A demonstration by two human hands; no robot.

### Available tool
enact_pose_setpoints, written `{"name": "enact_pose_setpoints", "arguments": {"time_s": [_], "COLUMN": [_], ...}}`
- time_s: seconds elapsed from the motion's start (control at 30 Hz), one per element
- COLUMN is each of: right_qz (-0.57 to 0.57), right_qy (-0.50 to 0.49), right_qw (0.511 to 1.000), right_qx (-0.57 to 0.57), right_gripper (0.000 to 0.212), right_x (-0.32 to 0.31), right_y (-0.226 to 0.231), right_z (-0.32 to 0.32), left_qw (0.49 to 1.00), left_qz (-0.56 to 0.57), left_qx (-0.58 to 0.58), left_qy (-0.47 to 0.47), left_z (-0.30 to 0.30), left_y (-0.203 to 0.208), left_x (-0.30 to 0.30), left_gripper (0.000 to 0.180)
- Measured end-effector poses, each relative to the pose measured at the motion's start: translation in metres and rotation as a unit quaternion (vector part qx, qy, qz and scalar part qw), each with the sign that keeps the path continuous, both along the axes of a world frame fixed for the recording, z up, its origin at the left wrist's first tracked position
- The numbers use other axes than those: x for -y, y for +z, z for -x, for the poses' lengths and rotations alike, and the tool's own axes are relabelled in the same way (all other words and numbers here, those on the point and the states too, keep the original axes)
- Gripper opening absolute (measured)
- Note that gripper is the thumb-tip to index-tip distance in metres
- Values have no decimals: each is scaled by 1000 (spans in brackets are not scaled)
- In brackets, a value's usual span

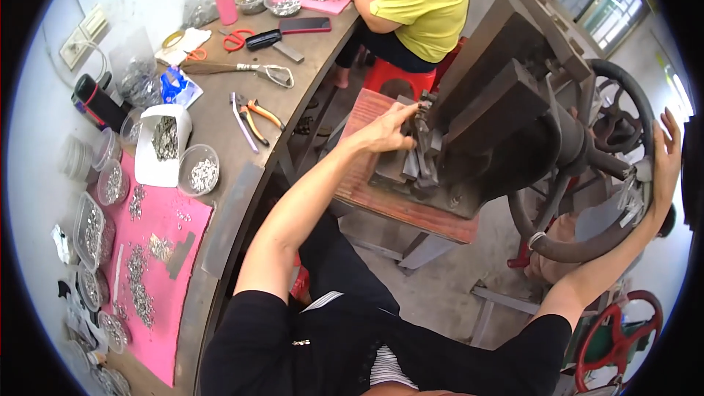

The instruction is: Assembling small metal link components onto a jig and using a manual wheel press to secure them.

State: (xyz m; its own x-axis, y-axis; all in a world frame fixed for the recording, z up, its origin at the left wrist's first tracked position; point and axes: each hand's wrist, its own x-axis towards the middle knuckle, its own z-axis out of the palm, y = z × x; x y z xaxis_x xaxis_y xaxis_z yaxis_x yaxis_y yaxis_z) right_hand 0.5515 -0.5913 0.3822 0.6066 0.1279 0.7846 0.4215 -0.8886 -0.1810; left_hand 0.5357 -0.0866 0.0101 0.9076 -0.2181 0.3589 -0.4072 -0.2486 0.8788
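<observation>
Resting against the black handwheel (579,251), the right hand (666,158) has its fingers extended. The left hand (383,130) is at the metal tooling (422,150) of the hand press (506,125), its grip unclear to me. Farther off, a person (425,11) in yellow sits at the worktop (216,103).

Wears black short-sleeved top (455,356), loose sleeves (253,323) ending above the elbows. Shows black-and-white striped fabric (386,369) at the neck opening, plus a small light-coloured marking (301,342) on the left chest. Also wears dark trousers (341,264), with a pale slanting band (323,301) near the left thigh, unclear on which garment. Leaves both forearms (312,187) and hands (383,130) bare.
</observation>
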Motion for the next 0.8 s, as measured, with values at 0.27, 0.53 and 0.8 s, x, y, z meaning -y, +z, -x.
{"name": "enact_pose_setpoints", "arguments": {"time_s": [0.27, 0.53, 0.8], "right_qz": [1, 18, 53], "right_qy": [55, 461, 709], "right_qw": [993, 843, 642], "right_qx": [104, -275, -286], "right_gripper": [35, 50, 37], "right_x": [-121, -320, -458], "right_y": [-73, -284, -306], "right_z": [74, 139, 229], "left_qw": [939, 896, 759], "left_qz": [-176, -121, -155], "left_qx": [238, 206, 71], "left_qy": [174, 375, 628], "left_z": [82, 238, 435], "left_y": [11, 21, 20], "left_x": [24, -23, -40], "left_gripper": [31, 31, 26]}}
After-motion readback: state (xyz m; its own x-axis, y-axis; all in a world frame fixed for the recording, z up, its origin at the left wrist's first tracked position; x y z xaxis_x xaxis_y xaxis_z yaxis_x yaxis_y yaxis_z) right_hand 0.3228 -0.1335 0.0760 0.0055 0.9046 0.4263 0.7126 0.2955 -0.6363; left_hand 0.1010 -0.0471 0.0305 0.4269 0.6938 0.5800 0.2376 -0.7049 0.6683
